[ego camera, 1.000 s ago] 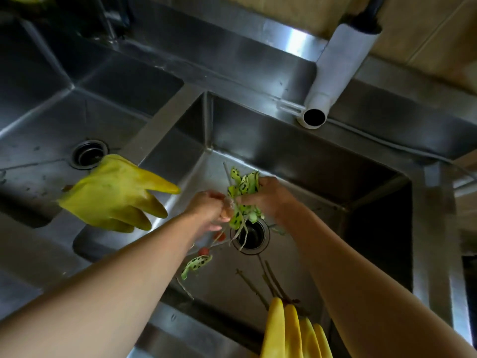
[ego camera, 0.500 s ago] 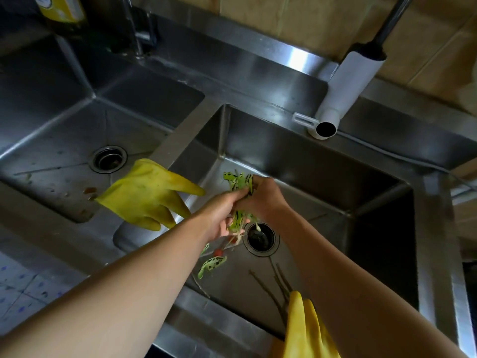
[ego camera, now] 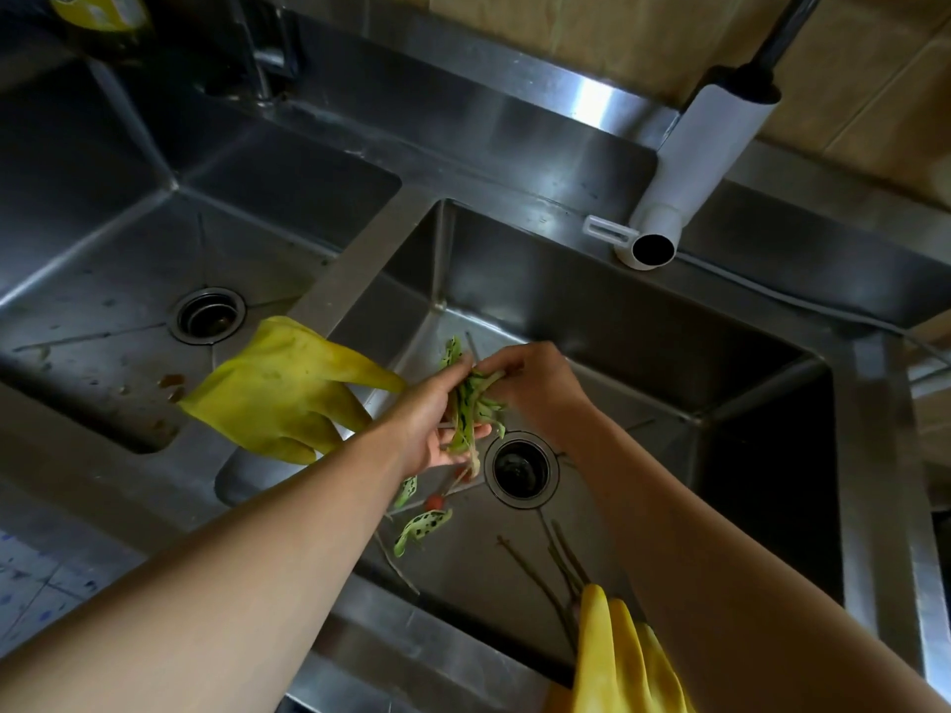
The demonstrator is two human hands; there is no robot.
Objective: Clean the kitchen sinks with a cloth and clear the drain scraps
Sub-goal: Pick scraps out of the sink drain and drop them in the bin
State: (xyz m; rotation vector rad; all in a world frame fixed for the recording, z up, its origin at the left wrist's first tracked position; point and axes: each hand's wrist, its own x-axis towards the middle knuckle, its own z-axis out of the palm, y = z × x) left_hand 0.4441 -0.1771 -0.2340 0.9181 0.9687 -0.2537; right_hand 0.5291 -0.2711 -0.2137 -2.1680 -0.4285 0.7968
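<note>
Left hand (ego camera: 432,429) lies palm-up, fingers (ego camera: 476,431) loosely curled, cradling the green scraps (ego camera: 471,403). Right hand (ego camera: 535,383) pinches the bundle's upper end, fingers clenched on it. The bundle's long axis runs near-to-far, just above the drain (ego camera: 521,468) of the right sink (ego camera: 592,321).

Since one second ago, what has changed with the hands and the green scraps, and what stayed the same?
The right hand has passed the green scraps into the left hand, whose palm now cups them; both hands still touch the bunch above the drain. Unchanged: the spotted leaf, the red bit and the stems on the sink floor, and the yellow glove on the divider.
</note>
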